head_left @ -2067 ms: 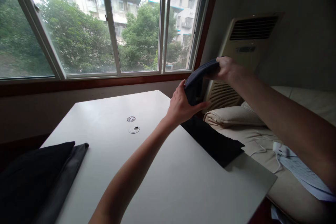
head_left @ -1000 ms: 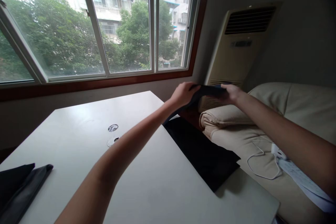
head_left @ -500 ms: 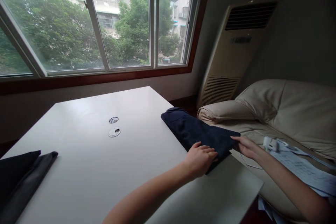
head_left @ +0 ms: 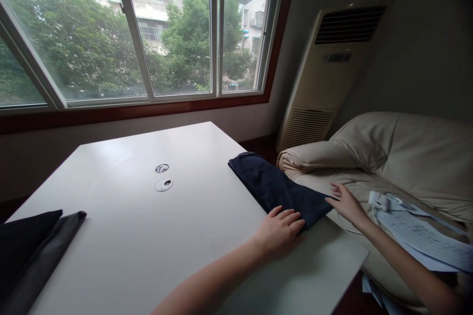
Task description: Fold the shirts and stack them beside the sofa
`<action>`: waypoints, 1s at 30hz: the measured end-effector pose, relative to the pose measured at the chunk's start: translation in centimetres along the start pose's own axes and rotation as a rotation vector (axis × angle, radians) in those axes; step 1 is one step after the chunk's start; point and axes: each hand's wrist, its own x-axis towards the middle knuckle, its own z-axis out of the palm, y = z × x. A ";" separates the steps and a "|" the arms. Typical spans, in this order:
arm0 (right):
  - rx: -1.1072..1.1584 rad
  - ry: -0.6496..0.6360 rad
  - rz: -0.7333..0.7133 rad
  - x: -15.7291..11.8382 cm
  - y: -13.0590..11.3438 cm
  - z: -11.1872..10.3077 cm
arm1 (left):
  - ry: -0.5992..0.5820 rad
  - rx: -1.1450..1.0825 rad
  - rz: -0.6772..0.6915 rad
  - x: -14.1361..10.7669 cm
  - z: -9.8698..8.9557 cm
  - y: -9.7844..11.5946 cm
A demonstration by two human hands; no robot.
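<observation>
Nearest, well left of the navy garment (head_left: 273,182), dark clothes (head_left: 29,236) lie on the white bench (head_left: 185,226). Over the garment's near edge rests the left hand (head_left: 279,229), flat, its fingers slightly spread. At the garment's right corner, the right hand (head_left: 347,204) is loosely parted; whether it touches the cloth I cannot tell. The garment itself lies folded along the bench's right edge. To its right, papers (head_left: 421,236) lie on a cream sofa (head_left: 424,152); beyond it stand an air conditioner (head_left: 328,76) and a window (head_left: 136,42).
</observation>
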 end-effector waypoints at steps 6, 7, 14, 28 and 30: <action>0.009 -0.074 -0.253 0.4 -8.5 1.2 | 0.023 -0.020 -0.070 -0.5 -0.6 0.9; 0.007 -0.129 -0.286 -0.2 -10.0 2.0 | 0.026 -0.024 -0.092 -0.7 -0.7 1.1; -0.282 -0.413 -0.265 -4.3 -13.9 6.0 | 0.023 -0.071 -0.210 -2.4 -1.4 2.2; -0.368 -0.254 -0.524 -10.0 -16.3 4.7 | -0.110 -0.183 -0.311 -12.6 -6.5 3.8; -0.366 -0.225 -0.552 -11.0 -16.6 4.8 | -0.107 -0.176 -0.343 -14.0 -7.4 3.7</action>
